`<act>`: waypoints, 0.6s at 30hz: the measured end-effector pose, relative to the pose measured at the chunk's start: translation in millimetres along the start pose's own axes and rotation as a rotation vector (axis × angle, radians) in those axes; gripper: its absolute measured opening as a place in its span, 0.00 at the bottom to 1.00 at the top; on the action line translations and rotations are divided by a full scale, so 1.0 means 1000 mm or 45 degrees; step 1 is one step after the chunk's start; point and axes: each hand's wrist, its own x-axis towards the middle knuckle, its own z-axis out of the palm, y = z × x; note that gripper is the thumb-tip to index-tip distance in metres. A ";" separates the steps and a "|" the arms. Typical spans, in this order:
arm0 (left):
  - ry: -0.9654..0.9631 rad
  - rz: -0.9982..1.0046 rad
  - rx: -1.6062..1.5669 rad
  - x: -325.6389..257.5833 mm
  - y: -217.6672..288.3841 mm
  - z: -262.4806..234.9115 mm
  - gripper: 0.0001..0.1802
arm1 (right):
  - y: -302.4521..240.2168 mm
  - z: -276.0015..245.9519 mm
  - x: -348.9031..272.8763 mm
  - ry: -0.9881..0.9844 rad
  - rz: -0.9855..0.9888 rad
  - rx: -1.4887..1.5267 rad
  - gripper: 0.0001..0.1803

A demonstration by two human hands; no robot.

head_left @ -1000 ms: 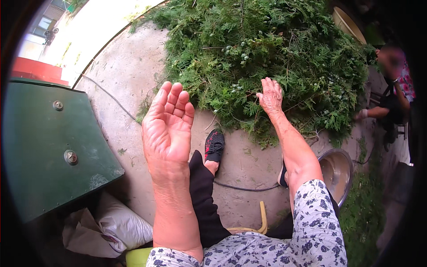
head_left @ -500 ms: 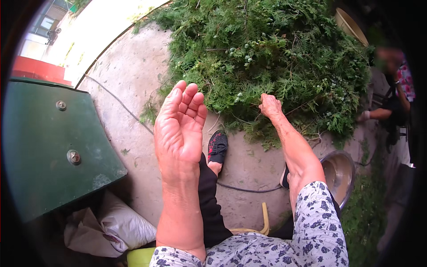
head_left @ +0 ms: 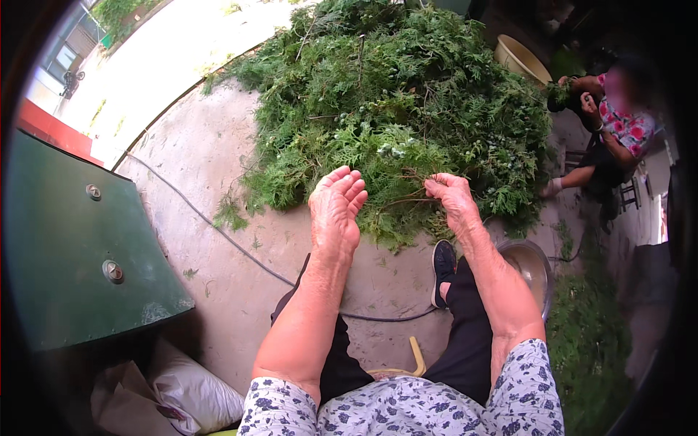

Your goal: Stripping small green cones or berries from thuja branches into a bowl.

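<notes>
Green feathery conifer cuttings (head_left: pixel 392 102), a big loose heap of flat-needled sprigs, cover the pale concrete ground (head_left: pixel 218 167) ahead of the seated person. Right hand (head_left: pixel 452 200) is at the heap's near edge, fingers bunched together & pinched on a thin brown twig (head_left: pixel 407 200) w/ green sprays, which runs leftward from the fingertips toward the other hand; the twig's far end blends into the heap, so can't tell if it is free of it. Left hand (head_left: pixel 336 211) is raised just left of that twig, palm turned inward, fingers straight, close together & holding nothing; fingertips sit near the twig's sprays, contact not clear.

Below the hands: black trouser legs (head_left: pixel 465 327) & a dark shoe w/ red trim (head_left: pixel 442 265) on the concrete, blue-flowered white sleeves (head_left: pixel 523 392) at the lower edge. A thin dark cable (head_left: pixel 218 232) snakes across the ground from upper left, passing under the legs. A round metal bowl (head_left: pixel 534 269) sits just right of the right forearm, next to a grass strip. Left side: a dark green metal panel w/ two round bolts (head_left: pixel 80 254), & under it a white plastic sack (head_left: pixel 193 392). Far right, beyond the heap, another person in a red-flowered top (head_left: pixel 625 127) sits w/ hands up near some greenery; a cream round basin (head_left: pixel 520 58) lies behind the heap near them.
</notes>
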 end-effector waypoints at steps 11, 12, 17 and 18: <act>-0.354 0.162 0.365 -0.007 -0.042 0.051 0.29 | -0.023 0.019 -0.061 0.189 -0.390 0.098 0.12; -0.370 0.174 0.307 -0.009 -0.039 0.053 0.27 | -0.028 0.020 -0.062 0.204 -0.340 0.136 0.11; -0.464 0.318 0.296 -0.009 -0.037 0.058 0.18 | -0.030 -0.002 -0.056 0.259 -0.258 0.577 0.09; -0.440 0.318 0.436 -0.005 -0.039 0.054 0.15 | -0.027 -0.008 -0.052 0.295 -0.267 0.477 0.09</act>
